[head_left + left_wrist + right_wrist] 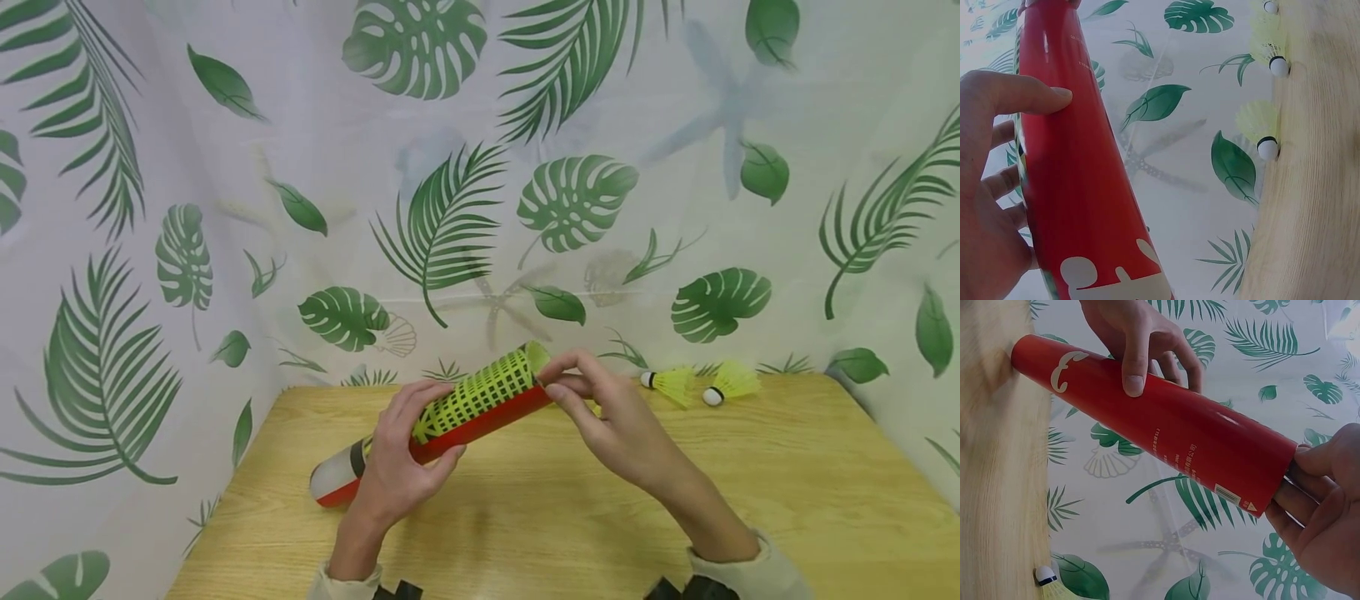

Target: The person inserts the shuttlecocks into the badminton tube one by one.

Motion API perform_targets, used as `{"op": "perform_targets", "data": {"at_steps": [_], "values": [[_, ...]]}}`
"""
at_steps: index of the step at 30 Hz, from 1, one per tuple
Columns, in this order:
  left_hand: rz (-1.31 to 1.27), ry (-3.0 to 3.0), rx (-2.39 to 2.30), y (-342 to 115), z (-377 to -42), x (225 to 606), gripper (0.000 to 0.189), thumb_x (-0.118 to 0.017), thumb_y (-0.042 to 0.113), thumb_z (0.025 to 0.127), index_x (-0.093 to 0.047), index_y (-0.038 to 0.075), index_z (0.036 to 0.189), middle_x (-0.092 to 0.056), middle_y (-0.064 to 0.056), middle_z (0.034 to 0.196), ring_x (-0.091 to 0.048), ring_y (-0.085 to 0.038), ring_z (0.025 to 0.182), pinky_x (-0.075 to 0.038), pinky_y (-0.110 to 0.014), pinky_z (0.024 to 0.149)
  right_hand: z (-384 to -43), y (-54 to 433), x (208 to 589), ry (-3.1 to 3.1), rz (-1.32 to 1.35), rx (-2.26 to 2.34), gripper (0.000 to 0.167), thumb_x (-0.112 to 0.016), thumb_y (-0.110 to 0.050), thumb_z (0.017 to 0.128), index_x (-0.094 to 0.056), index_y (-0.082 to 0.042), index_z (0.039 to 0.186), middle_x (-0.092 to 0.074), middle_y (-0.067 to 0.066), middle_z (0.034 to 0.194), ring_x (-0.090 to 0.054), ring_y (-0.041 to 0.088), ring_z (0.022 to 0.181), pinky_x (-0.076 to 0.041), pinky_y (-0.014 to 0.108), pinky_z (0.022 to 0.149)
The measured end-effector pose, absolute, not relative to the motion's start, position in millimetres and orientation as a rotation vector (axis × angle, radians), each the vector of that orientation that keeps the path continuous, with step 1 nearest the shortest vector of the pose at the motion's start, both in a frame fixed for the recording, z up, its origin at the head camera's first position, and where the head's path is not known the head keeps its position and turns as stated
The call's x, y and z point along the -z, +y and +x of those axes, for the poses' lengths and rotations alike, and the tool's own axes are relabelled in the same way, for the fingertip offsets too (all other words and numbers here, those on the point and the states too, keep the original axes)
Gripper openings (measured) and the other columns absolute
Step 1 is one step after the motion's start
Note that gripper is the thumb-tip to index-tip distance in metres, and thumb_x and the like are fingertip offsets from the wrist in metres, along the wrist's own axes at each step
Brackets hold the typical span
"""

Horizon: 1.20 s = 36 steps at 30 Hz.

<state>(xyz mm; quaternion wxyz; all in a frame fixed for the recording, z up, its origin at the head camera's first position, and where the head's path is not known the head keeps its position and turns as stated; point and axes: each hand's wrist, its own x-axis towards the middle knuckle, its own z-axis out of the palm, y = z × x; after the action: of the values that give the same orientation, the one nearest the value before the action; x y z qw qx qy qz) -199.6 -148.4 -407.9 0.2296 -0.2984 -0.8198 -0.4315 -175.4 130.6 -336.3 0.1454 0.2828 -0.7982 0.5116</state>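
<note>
A shuttlecock tube (480,408), red on one side and yellow-green with a dark grid on the other, slants up to the right over the table. My left hand (397,450) grips it around the middle, thumb lying along the red side (1079,162). Its grey-white lower end (333,479) is down near the tabletop. At the raised, uncapped mouth, my right hand (611,417) pinches the rim, with the thumb at the edge and fingers curled into the opening (1310,487). The tube's inside is mostly hidden.
Two yellow shuttlecocks with white heads, one (667,383) beside the other (731,383), lie at the back of the wooden table (750,483). Part of another yellow shuttlecock (595,408) shows behind my right hand. A leaf-printed curtain (465,125) borders the table's back and sides.
</note>
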Motion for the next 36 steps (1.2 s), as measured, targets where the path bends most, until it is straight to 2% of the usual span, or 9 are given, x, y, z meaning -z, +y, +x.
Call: {"op": "perform_targets", "data": {"at_steps": [4,8,19,26,30,33,36], "values": [[-0.82,-2.263,1.185,-150.1,-200.5,408.8,0.069,-0.085,0.014,0.079,-0.058,0.023,0.142,-0.056,0.002,0.141,-0.053,-0.019,0.124,-0.044,-0.052,0.098,-177.9,134.2,337.2,-2.22,0.806,-1.562,0.019,-0.058,0.002,0.102,-0.06,-0.004,0.12,-0.072,0.01,0.117,-0.069,0.023,0.114,-0.055,0.028,0.091],[-0.796,-2.269,1.188,-151.8,-201.2,407.6,0.069,-0.085,0.014,0.079,-0.058,0.023,0.141,-0.056,0.003,0.141,-0.054,-0.019,0.122,-0.047,-0.05,0.096,-181.3,145.6,339.0,-2.119,0.821,-1.612,0.026,-0.059,0.006,0.1,-0.058,-0.001,0.124,-0.073,0.011,0.117,-0.07,0.022,0.11,-0.054,0.026,0.093],[-0.774,-2.27,1.178,-157.2,-203.6,406.8,0.067,-0.085,0.014,0.079,-0.058,0.022,0.14,-0.056,0.003,0.139,-0.054,-0.018,0.121,-0.05,-0.047,0.096,-197.8,182.3,371.8,-2.184,0.582,-1.49,0.025,-0.062,0.002,0.099,-0.064,-0.002,0.124,-0.07,0.011,0.117,-0.068,0.013,0.109,-0.052,0.018,0.09],[-0.762,-2.271,1.193,-157.7,-202.5,407.0,0.067,-0.084,0.014,0.079,-0.058,0.022,0.14,-0.056,0.002,0.14,-0.054,-0.019,0.122,-0.048,-0.05,0.097,-209.4,195.8,404.5,-2.29,0.435,-1.352,0.023,-0.065,-0.004,0.099,-0.066,-0.003,0.122,-0.069,0.011,0.118,-0.064,0.015,0.11,-0.048,0.012,0.089],[-0.766,-2.27,1.191,-156.9,-202.5,406.7,0.066,-0.084,0.014,0.079,-0.058,0.022,0.14,-0.056,0.002,0.14,-0.054,-0.019,0.123,-0.048,-0.049,0.097,-215.8,203.2,421.6,-2.324,0.374,-1.31,0.023,-0.067,-0.007,0.099,-0.066,-0.002,0.121,-0.069,0.011,0.118,-0.063,0.025,0.111,-0.047,0.01,0.088],[-0.771,-2.265,1.193,-156.4,-202.6,406.7,0.066,-0.084,0.014,0.079,-0.059,0.021,0.14,-0.056,0.002,0.14,-0.054,-0.019,0.123,-0.048,-0.049,0.097,-220.5,209.0,434.5,-2.361,0.334,-1.3,0.025,-0.067,-0.009,0.099,-0.065,-0.002,0.123,-0.068,0.013,0.121,-0.062,0.034,0.114,-0.05,0.015,0.089],[-0.773,-2.262,1.193,-156.2,-202.5,407.1,0.066,-0.084,0.015,0.079,-0.058,0.022,0.14,-0.056,0.002,0.14,-0.054,-0.019,0.122,-0.047,-0.05,0.098,-224.6,214.1,447.3,-2.403,0.289,-1.299,0.028,-0.067,-0.011,0.1,-0.064,-0.002,0.126,-0.067,0.016,0.125,-0.061,0.037,0.117,-0.055,0.035,0.093]]}}
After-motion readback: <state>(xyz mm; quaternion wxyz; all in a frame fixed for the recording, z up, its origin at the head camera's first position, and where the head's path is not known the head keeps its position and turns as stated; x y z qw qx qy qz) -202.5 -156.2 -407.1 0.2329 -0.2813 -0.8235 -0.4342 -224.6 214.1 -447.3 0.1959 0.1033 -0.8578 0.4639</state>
